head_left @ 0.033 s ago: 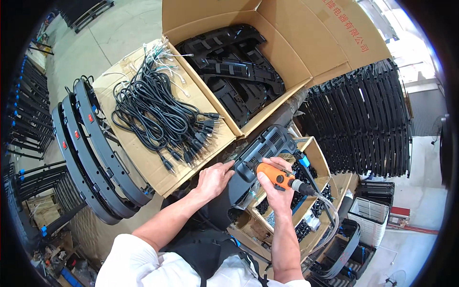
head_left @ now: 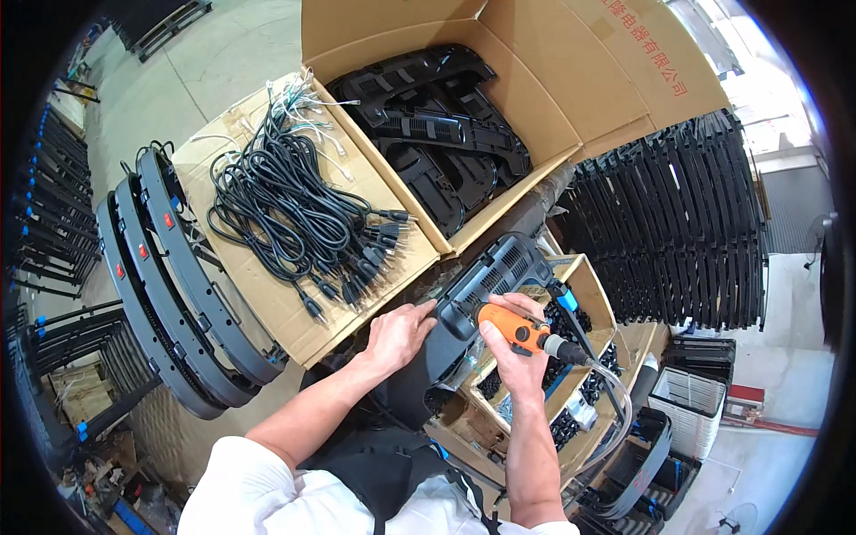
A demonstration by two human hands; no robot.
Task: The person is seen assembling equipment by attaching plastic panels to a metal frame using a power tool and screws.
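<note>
my right hand (head_left: 519, 367) clasps an orange power tool (head_left: 508, 324), nose toward the black vented housing (head_left: 456, 318) just leftward, its long axis slanting to upper right. my left hand (head_left: 398, 339), nearer, touches its edge; whether gripping, i cannot tell.

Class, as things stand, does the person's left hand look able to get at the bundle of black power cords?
Probably yes: the left hand touches the black plastic housing, near the plug ends of the black power cords, and nothing visible stands between.
</note>
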